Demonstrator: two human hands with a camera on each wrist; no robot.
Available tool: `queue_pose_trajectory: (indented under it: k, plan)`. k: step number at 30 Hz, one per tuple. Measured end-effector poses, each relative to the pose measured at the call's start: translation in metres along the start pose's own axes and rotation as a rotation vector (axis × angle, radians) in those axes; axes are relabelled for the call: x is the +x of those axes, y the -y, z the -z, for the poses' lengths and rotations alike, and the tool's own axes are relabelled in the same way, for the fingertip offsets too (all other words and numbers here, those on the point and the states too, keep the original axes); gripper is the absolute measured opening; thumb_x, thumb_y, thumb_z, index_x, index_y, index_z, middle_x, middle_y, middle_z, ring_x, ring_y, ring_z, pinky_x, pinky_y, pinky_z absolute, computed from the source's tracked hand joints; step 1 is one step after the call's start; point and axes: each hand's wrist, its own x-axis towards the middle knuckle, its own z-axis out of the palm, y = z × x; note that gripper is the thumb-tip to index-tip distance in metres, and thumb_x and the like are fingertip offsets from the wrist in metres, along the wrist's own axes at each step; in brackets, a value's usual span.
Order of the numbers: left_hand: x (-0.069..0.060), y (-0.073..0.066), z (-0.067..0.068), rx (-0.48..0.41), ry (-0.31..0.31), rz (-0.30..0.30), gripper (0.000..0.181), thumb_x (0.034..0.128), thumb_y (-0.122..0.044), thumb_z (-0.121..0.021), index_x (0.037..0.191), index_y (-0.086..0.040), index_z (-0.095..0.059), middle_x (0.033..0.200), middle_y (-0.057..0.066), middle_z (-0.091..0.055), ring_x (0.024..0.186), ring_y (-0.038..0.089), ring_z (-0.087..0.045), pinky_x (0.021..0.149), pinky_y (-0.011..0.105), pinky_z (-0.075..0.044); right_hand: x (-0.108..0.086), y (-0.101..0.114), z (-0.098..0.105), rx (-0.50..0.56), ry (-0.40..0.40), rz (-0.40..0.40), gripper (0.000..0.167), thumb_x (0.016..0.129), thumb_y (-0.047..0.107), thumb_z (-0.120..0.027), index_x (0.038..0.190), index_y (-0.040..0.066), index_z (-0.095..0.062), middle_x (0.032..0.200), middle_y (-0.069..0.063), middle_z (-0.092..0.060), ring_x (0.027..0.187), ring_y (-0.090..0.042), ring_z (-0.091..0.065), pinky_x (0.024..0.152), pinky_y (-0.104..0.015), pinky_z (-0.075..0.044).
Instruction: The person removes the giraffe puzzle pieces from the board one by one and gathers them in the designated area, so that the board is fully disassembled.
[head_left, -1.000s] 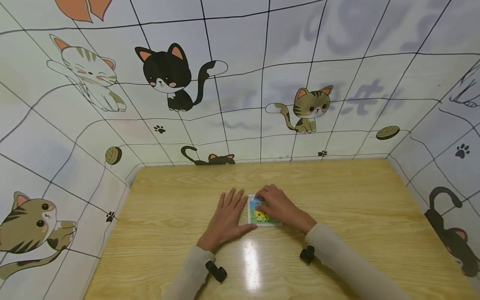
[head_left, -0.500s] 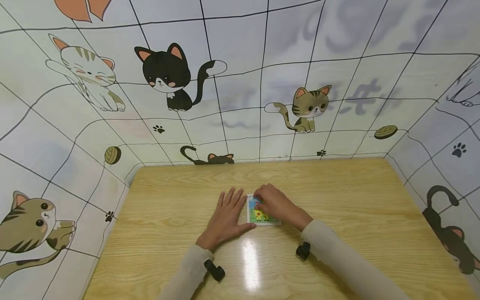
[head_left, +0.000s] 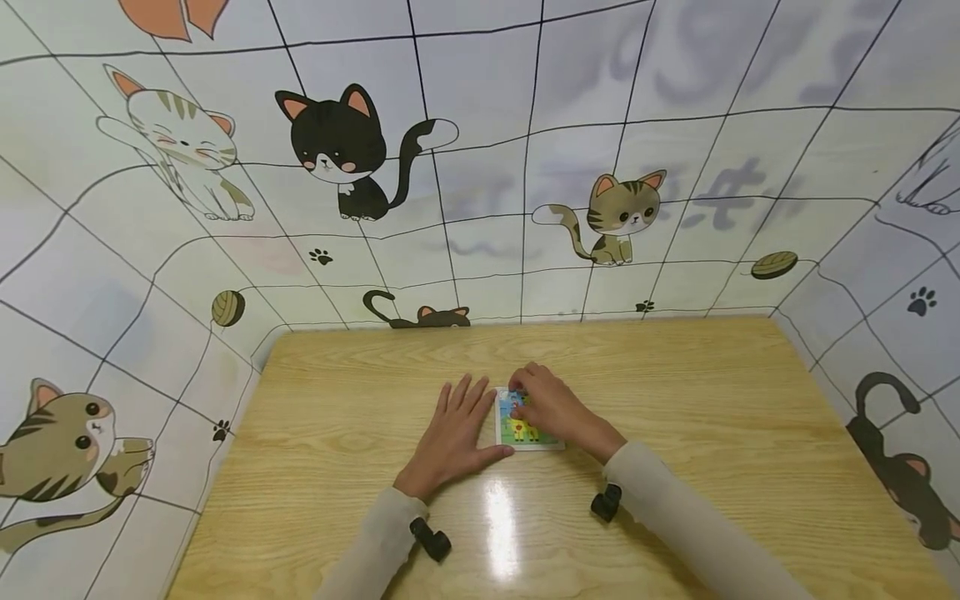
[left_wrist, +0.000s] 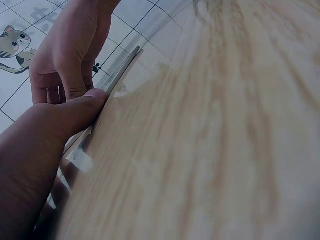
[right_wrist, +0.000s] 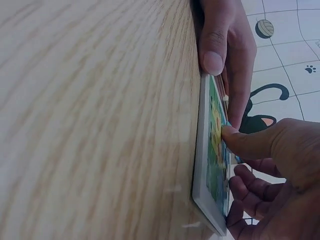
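A small picture puzzle board [head_left: 517, 433] with a white border, a yellow giraffe and a blue-and-green background lies flat on the table. My left hand [head_left: 453, 442] rests spread on the wood along its left side, the thumb at the near-left corner. Over the board's right part, my right hand [head_left: 558, 408] bends its fingers and thumb toward each other. In the right wrist view, a bluish puzzle piece [right_wrist: 237, 159] shows between the thumb and curled fingers, slightly off the board; it is mostly hidden. The left wrist view shows the left thumb [left_wrist: 90, 102] against the board's edge.
The wooden table [head_left: 360, 392] is bordered by white walls [head_left: 487, 167] with a grid and cartoon cats, at the back and both sides. A bright light reflection [head_left: 501, 525] lies on the wood between the forearms. Black camera mounts sit at both wrists.
My right hand's fingers have shifted slightly over the upper part of the board. The left hand stays put, and the board keeps its place.
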Motion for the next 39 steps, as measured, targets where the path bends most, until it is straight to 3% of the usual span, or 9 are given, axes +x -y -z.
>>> queue_pose_trajectory:
  k: [7,13,27,34,39]
  plan:
    - [0.0,0.0,-0.001,-0.012,-0.018,-0.009,0.101,0.0975,-0.08,-0.059,0.169,-0.009,-0.044,0.18,0.013,-0.031,0.169,0.04,-0.018,0.134,0.066,-0.011,0.002,-0.005,-0.004,0.143,-0.082,-0.044,0.015,0.102,0.009,-0.08,0.115,0.008,-0.075,0.106,-0.002,-0.069,0.093,-0.017,-0.063,0.083,-0.04,-0.058]
    - [0.0,0.0,-0.001,0.002,0.02,0.017,0.102,0.0976,-0.082,-0.057,0.171,-0.012,-0.041,0.182,0.01,-0.027,0.17,0.037,-0.014,0.136,0.063,-0.007,0.0,-0.007,-0.008,0.192,-0.165,-0.016,0.013,0.103,0.006,-0.076,0.116,0.005,-0.079,0.1,-0.001,-0.071,0.088,-0.013,-0.064,0.08,-0.039,-0.057]
    - [-0.001,-0.001,0.001,-0.001,-0.013,-0.006,0.101,0.0984,-0.08,-0.058,0.17,-0.009,-0.042,0.18,0.013,-0.03,0.169,0.04,-0.018,0.135,0.065,-0.011,-0.005,-0.012,-0.002,0.249,-0.147,-0.016,0.007,0.101,0.005,-0.079,0.103,0.011,-0.081,0.095,0.005,-0.075,0.087,-0.011,-0.066,0.082,-0.037,-0.058]
    - [0.0,0.0,0.0,-0.008,-0.003,0.003,0.102,0.098,-0.081,-0.056,0.17,-0.011,-0.041,0.181,0.012,-0.028,0.169,0.039,-0.017,0.136,0.063,-0.008,-0.009,-0.017,-0.002,0.313,-0.166,0.006,0.009,0.104,0.006,-0.076,0.109,0.009,-0.082,0.104,0.002,-0.08,0.094,-0.012,-0.072,0.087,-0.038,-0.062]
    - [0.0,-0.001,0.0,-0.001,0.003,0.007,0.103,0.098,-0.082,-0.055,0.171,-0.011,-0.04,0.181,0.012,-0.028,0.169,0.038,-0.016,0.136,0.063,-0.008,-0.014,-0.023,0.004,0.358,-0.215,-0.012,0.01,0.104,0.007,-0.076,0.11,0.011,-0.082,0.105,0.002,-0.08,0.09,-0.013,-0.07,0.081,-0.033,-0.06]
